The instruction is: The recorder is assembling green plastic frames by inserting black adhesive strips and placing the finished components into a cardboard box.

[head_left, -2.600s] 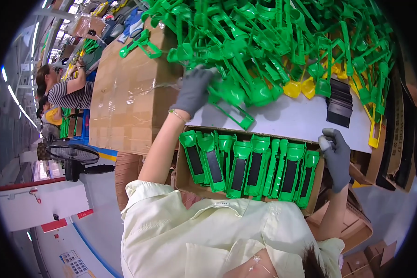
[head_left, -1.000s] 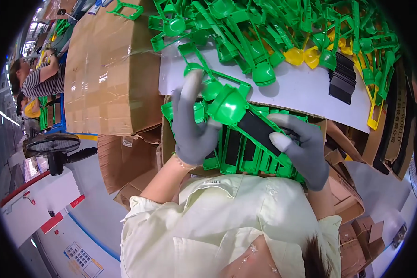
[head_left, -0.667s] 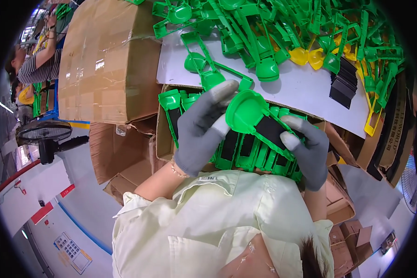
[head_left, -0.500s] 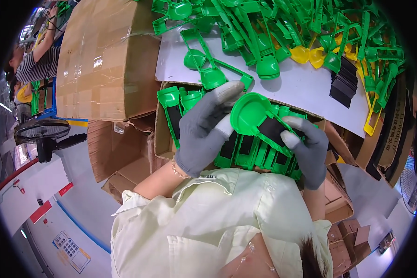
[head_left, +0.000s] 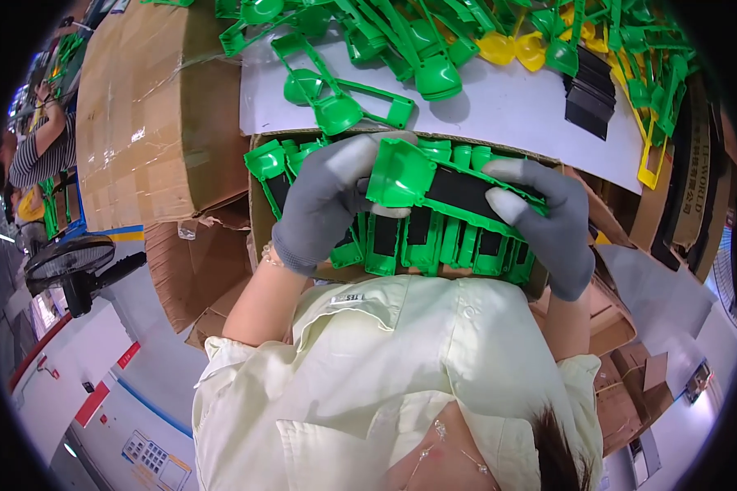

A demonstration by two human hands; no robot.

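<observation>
A green plastic part (head_left: 403, 173) with a scoop-like cup at one end and a black rectangular panel (head_left: 463, 191) along its body is held between my gloved hands. My left hand (head_left: 326, 196) grips the cup end, thumb and fingers closed about its edge. At the opposite end, my right hand (head_left: 555, 219) pinches the panel section between thumb and fingers. Directly below, a cardboard box (head_left: 256, 250) contains several similar green parts with black panels (head_left: 382, 254), standing side by side. My hands and the held part hide some of them.
Beyond the box, a white tabletop (head_left: 499, 114) bears a heap of green parts (head_left: 438, 78), some yellow ones (head_left: 499, 47) and a stack of black strips (head_left: 590, 102). A large taped carton (head_left: 139, 114) stands left. A fan (head_left: 70, 262) and a person in striped sleeves (head_left: 47, 155) are farther left.
The held part has been tilted, so its cup now shows from the side rather than its round opening. Both hands keep hold of it. The view has shifted slightly.
</observation>
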